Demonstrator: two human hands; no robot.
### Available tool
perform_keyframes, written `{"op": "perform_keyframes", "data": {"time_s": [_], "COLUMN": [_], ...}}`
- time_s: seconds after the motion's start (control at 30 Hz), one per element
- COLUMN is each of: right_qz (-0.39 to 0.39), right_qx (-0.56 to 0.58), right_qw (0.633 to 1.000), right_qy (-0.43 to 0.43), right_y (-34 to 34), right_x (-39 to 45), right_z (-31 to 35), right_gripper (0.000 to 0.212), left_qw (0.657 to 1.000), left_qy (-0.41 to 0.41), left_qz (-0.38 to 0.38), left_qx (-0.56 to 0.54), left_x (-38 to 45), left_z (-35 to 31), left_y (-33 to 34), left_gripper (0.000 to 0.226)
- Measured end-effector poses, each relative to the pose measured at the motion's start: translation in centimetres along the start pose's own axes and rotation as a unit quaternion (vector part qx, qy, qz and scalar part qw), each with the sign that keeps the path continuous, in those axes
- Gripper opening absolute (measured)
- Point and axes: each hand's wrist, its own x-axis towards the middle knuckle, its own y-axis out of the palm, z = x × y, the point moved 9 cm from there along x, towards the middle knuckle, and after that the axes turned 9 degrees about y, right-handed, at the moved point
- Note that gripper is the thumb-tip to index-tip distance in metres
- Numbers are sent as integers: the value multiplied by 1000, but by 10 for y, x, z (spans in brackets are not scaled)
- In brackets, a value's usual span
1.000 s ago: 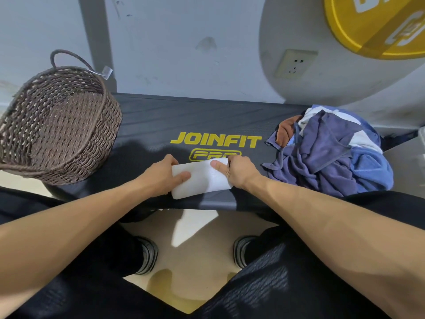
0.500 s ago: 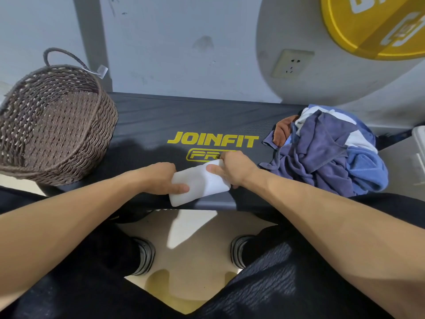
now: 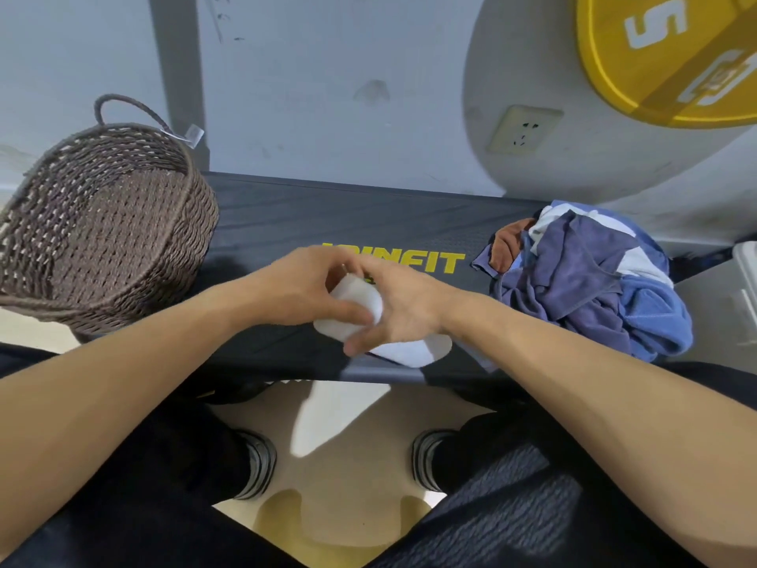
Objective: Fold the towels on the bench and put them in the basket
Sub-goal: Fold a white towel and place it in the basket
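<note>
White towel (image 3: 413,349) now half-folded, seemingly gripped by both hands (image 3: 352,299); basket (image 3: 102,235) left.

both forearms bare, reaching in from bottom corners, meeting mid-frame. left hand (image 3: 303,291) curled, thumb pressed on white towel (image 3: 352,309), gripping it. right hand (image 3: 399,309) right against left, back up, fingers bent over same towel, thumb pointing down-left.

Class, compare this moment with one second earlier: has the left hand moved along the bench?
Yes. The left hand has moved away from the basket, toward the yellow lettering, gripping the white towel.
</note>
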Motion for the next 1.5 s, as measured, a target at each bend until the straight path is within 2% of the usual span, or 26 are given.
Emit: {"op": "perform_keyframes", "data": {"time_s": [0.13, 0.27, 0.33, 0.4, 0.5, 0.57, 0.67, 0.8, 0.9, 0.97, 1.07, 1.23, 1.3, 1.37, 1.43, 1.5], "right_qz": [-85, -124, -88, 0, 89, 97, 54, -16, -37, -13, 82, 181, 171, 145, 130, 134], "right_qx": [74, 169, 252, 323, 344, 329, 340, 254, 233, 241, 227, 79, 39, -5, -55, -57], "right_qw": [993, 978, 964, 946, 935, 939, 938, 965, 970, 969, 969, 977, 982, 988, 989, 989], "right_qy": [17, 14, 9, 14, -1, -25, -40, -62, -56, -56, -56, -76, -64, -47, -34, -17], "right_y": [-29, -38, -29, -14, 0, 2, 2, -7, -13, -17, -24, -24, -15, -3, 13, 29], "right_x": [-5, -12, -15, -19, -27, -33, -36, -30, -24, -14, 16, 83, 117, 151, 178, 200], "right_z": [9, 21, 26, 31, 41, 52, 67, 79, 86, 104, 140, 202, 217, 227, 233, 237], "right_gripper": [43, 30, 33, 33, 31, 31, 26, 28, 34, 40, 38, 13, 17, 32, 41, 43], "left_qw": [996, 982, 976, 976, 982, 978, 967, 967, 967, 972, 971, 957, 952, 951, 954, 952], "left_qy": [49, 71, 72, 58, 32, 40, 48, 10, 23, 36, 48, -22, -48, -71, -103, -140], "left_qz": [-65, -167, -198, -206, -160, -147, -172, -192, -179, -174, -192, -268, -292, -300, -283, -268], "left_qx": [39, 60, 52, 47, 90, 140, 184, 169, 179, 157, 133, 111, 80, 30, -16, -43], "left_x": [-7, -17, -21, -24, -28, -35, -45, -51, -54, -64, -87, -131, -147, -160, -170, -176], "left_z": [-38, -61, -68, -68, -64, -65, -61, -39, -31, -23, -7, 63, 95, 128, 157, 181], "left_y": [-27, -40, -53, -67, -79, -92, -123, -137, -143, -160, -201, -268, -280, -285, -284, -284], "left_gripper": [40, 38, 35, 32, 38, 44, 47, 47, 41, 39, 35, 33, 23, 16, 17, 19]}}
